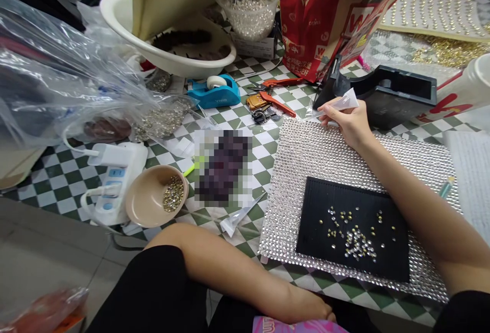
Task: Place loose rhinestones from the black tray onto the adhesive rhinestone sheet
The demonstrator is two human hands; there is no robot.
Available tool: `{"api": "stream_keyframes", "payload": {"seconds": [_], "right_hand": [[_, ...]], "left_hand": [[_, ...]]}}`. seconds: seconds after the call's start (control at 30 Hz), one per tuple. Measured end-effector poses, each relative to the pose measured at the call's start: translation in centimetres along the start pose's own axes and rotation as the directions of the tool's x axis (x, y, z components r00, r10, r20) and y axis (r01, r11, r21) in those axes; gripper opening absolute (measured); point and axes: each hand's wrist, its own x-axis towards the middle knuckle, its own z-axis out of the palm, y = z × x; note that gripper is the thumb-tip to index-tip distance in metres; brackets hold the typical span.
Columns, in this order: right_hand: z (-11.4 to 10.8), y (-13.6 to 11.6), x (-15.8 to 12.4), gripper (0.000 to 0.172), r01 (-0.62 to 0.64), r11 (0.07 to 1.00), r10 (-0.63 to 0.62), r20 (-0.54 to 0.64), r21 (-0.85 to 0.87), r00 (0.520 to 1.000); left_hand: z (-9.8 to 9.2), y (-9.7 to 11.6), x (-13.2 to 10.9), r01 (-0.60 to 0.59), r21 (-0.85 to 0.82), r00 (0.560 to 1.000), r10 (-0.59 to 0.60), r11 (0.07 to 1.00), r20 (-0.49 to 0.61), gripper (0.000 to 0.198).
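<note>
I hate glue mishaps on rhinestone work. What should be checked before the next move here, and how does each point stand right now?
1. Glue tube gripped in right hand: ok.
2. Tube tip over the rhinestone sheet: ok, at its far edge.
3. Loose stones on the black tray: ok, scattered.
4. Left hand steadying the sheet: not ok, it rests at the lap.
5. Tube cap off: cannot tell.
6. Beige bowl stocked with stones: ok.

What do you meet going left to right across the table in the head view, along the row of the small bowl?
Power strip → tan bowl of studs → blurred patch → rhinestone sheet → black tray of loose stones → right forearm → paper.
</note>
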Motion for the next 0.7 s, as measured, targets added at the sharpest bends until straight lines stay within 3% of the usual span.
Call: {"api": "stream_keyframes", "payload": {"seconds": [0.27, 0.7], "right_hand": [[-0.25, -0.59, -0.36, 0.022, 0.011, 1.0, -0.01, -0.055, 0.001, 0.998], [-0.38, -0.4, -0.35, 0.024, 0.027, 0.999, -0.026, -0.027, 0.028, 0.999]], "left_hand": [[0.23, -0.08, 0.04, -0.007, 0.019, 1.0, 0.006, 1.0, 0.03, 0.062], [-0.48, 0.3, -0.14, -0.005, 0.032, 0.999, 0.004, 0.999, 0.032, 0.052]]}}
